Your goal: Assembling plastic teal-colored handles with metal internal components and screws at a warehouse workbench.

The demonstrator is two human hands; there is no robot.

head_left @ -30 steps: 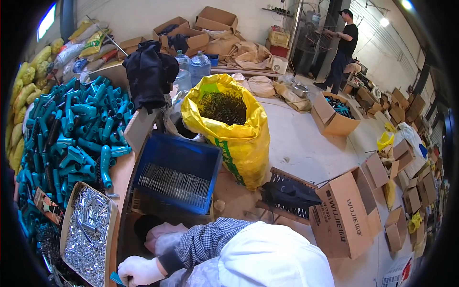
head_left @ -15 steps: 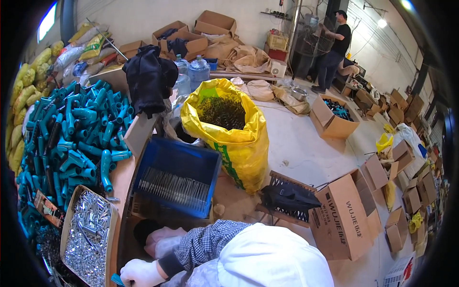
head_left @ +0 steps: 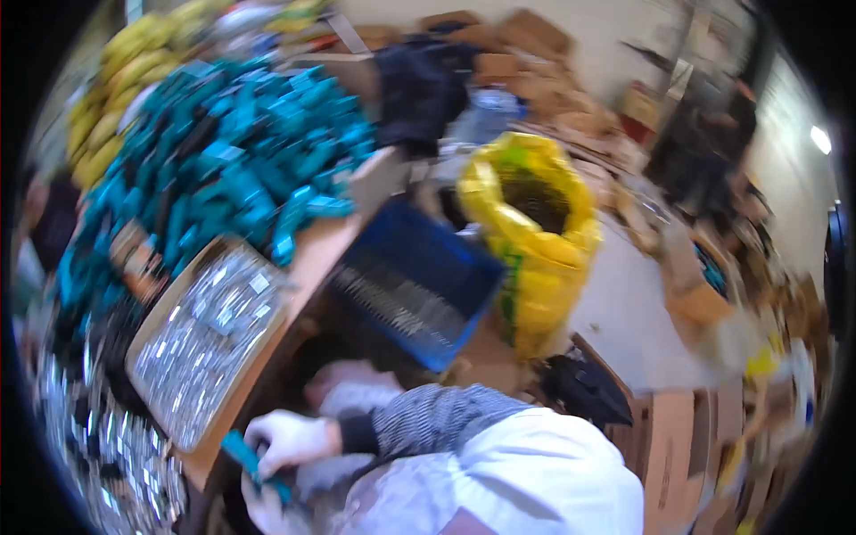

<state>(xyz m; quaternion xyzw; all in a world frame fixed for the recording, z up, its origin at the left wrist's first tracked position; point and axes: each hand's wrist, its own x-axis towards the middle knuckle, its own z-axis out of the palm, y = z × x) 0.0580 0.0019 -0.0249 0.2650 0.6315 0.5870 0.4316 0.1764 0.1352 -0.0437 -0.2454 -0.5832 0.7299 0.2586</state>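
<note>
At the bottom left, my right hand [head_left: 292,440], in a white glove, is closed on a teal plastic tool housing [head_left: 239,450]. My left hand [head_left: 260,506], also pale-gloved, is just below, against the lower end of the same piece; blur and the frame's edge hide most of its fingers. Beside the hands, on the bench, a shallow cardboard tray [head_left: 192,437] holds many small shiny metal parts. Beyond it rises a big heap of teal tool housings [head_left: 223,160]. A blue crate [head_left: 419,232] with rows of thin metal rods stands ahead of my right forearm.
A yellow sack [head_left: 553,294] of dark parts stands beyond the crate. Loose metal pieces [head_left: 98,428] lie at the left. A black object [head_left: 584,388] and cardboard boxes [head_left: 669,437] are on the right. A person [head_left: 713,134] stands at the back, blurred.
My head has turned left and tilted, so the scene is shifted right and blurred. My right hand has come up with the teal housing, and my left hand now shows beneath it.
</note>
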